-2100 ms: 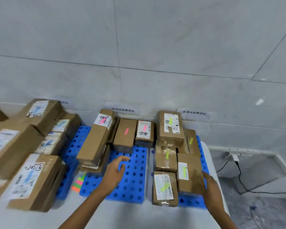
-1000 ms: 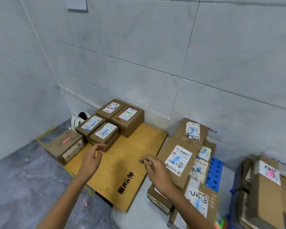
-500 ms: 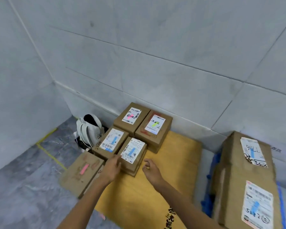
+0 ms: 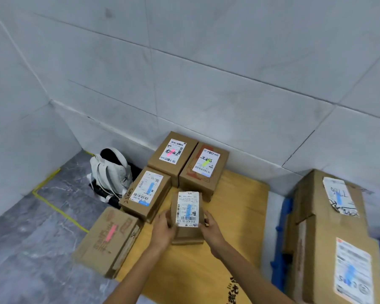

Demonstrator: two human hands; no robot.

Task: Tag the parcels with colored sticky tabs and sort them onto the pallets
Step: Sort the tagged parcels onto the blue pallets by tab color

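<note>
A small cardboard parcel (image 4: 187,212) with a white label and a blue tab sits just above the wooden board (image 4: 235,216). My left hand (image 4: 162,230) grips its left side and my right hand (image 4: 211,230) grips its right side. Three more parcels stand at the board's far left: one with a blue tab (image 4: 147,193), one with a pink tab (image 4: 172,153), one with a yellow-green tab (image 4: 204,166). A parcel with a pink tab (image 4: 106,240) lies on the floor left of the board.
Tall blue-tabbed parcels (image 4: 329,233) are stacked on a blue pallet (image 4: 283,216) at the right. A white backpack (image 4: 110,172) leans in the corner. Yellow tape (image 4: 53,207) marks the grey floor. Tiled walls close the back and left.
The view swung from the blue pallets left to the wooden board. Both hands reached the near blue-tabbed parcel, took hold of it and turned it away from its neighbour.
</note>
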